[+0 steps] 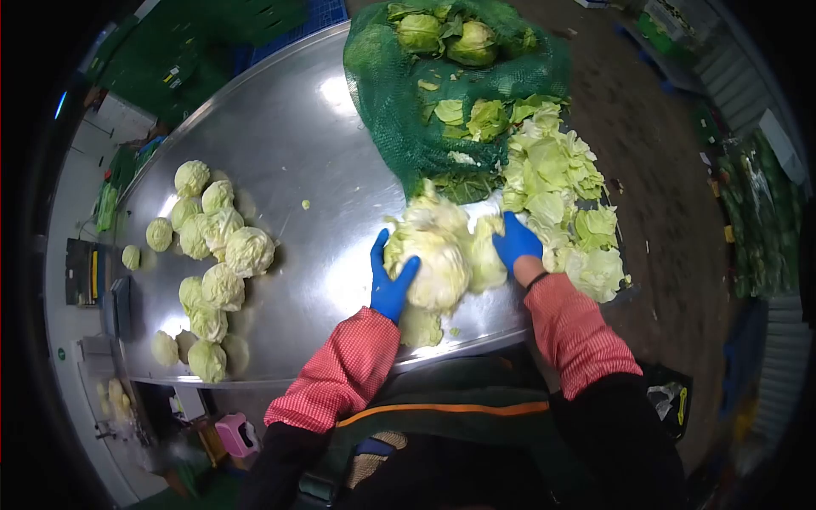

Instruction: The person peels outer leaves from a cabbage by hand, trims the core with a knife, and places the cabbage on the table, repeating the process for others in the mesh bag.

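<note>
A pale green cabbage head (438, 263) lies on the steel table (314, 153) close to its near edge. My left hand (389, 279), in a blue glove, grips the cabbage's left side. My right hand (516, 241), also blue-gloved, rests on the loosened outer leaves (486, 255) at the cabbage's right side. Both forearms wear red checked sleeve covers. A loose leaf (421, 327) lies under the cabbage at the table edge.
A green net sack (408, 119) with cabbages inside lies open at the far side. A heap of stripped leaves (561, 195) covers the table's right edge. Several trimmed cabbages (217, 246) are grouped on the left. A pink container (236, 433) stands below the table.
</note>
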The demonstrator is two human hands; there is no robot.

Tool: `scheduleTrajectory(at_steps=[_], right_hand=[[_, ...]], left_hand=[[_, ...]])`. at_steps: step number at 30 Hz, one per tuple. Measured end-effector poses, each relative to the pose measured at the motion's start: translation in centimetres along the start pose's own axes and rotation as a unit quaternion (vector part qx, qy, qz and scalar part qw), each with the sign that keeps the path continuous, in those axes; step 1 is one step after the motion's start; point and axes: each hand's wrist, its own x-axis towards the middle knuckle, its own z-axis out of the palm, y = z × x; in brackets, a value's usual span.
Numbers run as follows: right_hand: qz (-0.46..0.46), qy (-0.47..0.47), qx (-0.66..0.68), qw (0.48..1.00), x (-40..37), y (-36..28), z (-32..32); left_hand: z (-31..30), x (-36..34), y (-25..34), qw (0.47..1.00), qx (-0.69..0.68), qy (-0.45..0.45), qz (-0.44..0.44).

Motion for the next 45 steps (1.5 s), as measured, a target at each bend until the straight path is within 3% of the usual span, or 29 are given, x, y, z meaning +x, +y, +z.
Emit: scheduleTrajectory(at_steps=[1,3,4,5,6,7,8,9,11,12,14,16,19,24,27,28,29,31,33,34,38,42,44,45], right_hand=[[-0.017,0.028,0.015,0.999,0.8,-0.1,-0.1],[-0.048,0.063,0.017,0.997,1.4,-1.2,-1.7],[-0.063,0.084,0.026,0.994,0.5,-3.0,-3.8],[-0.077,0.102,0.035,0.991,-0.5,-4.4,-5.3],[-0.084,0.081,0.043,0.992,-1.8,-5.1,-5.9],[-0.090,0.063,0.051,0.993,-3.5,-5.5,-6.3],[-0.093,0.049,0.058,0.993,-4.8,-5.5,-6.4],[-0.073,-0.046,0.103,0.991,-5.4,-4.9,-5.9],[-0.028,-0.140,0.219,0.965,-5.7,-3.5,-3.8],[-0.028,-0.117,0.210,0.970,-5.8,-3.2,-4.1],[-0.026,-0.076,0.193,0.978,-6.1,-2.7,-4.6],[-0.088,0.002,0.104,0.991,-7.9,-2.3,-5.9],[-0.196,0.055,-0.054,0.978,-12.1,-2.4,-7.6],[-0.094,0.071,-0.065,0.991,-11.9,0.6,-5.5],[-0.023,0.073,0.182,0.980,-8.2,6.5,-1.5],[0.136,0.009,0.327,0.935,-7.0,5.6,-4.7],[0.114,-0.042,0.195,0.973,-5.9,6.8,-4.8],[0.019,0.022,0.128,0.991,-6.4,3.0,-5.8],[-0.085,0.018,0.049,0.995,-7.5,-2.2,-7.5],[-0.104,-0.027,0.035,0.994,-7.5,-4.0,-8.9],[-0.192,-0.045,-0.015,0.980,-4.3,-3.7,-7.3],[-0.080,-0.072,-0.029,0.994,0.1,-1.2,-6.5],[-0.007,-0.107,-0.011,0.994,0.7,1.3,-4.3],[0.004,-0.063,0.032,0.997,0.4,1.2,-4.2]], left_hand=[[0.3,-0.5,-0.4,0.994,-0.044,0.075,-0.064],[0.5,-1.8,-0.5,0.957,-0.202,0.088,-0.189],[1.2,-2.9,2.3,0.948,-0.164,0.085,-0.259],[0.7,-2.9,2.3,0.986,0.000,0.077,-0.147],[-0.1,-2.6,2.2,0.984,0.165,0.064,-0.032],[-0.6,-2.0,2.8,0.942,0.322,0.044,0.086],[-1.5,-0.4,4.0,0.894,0.390,-0.035,0.218],[-1.0,0.6,6.1,0.858,0.439,-0.132,0.230],[-0.2,3.2,6.7,0.783,0.444,-0.361,0.244],[0.2,3.8,6.5,0.780,0.427,-0.406,0.212],[0.5,4.1,6.5,0.823,0.408,-0.361,0.165],[0.9,4.1,6.0,0.860,0.397,-0.287,0.144],[2.4,2.5,5.7,0.868,0.456,-0.184,0.078],[4.9,1.3,6.0,0.848,0.511,-0.127,0.065],[5.2,1.0,5.5,0.838,0.524,-0.115,0.100],[5.0,0.2,5.4,0.830,0.534,-0.118,0.111],[4.9,-0.2,5.4,0.821,0.544,-0.122,0.125],[5.0,-0.3,4.6,0.826,0.531,-0.113,0.150],[5.4,0.2,4.1,0.827,0.518,-0.098,0.194],[5.2,0.2,4.0,0.820,0.517,-0.114,0.219],[5.0,0.2,3.1,0.843,0.458,-0.167,0.225],[4.1,-1.0,2.3,0.857,0.438,-0.149,0.227],[3.7,-1.4,0.7,0.903,0.373,-0.092,0.190],[3.9,-1.3,0.3,0.923,0.338,-0.063,0.173]])
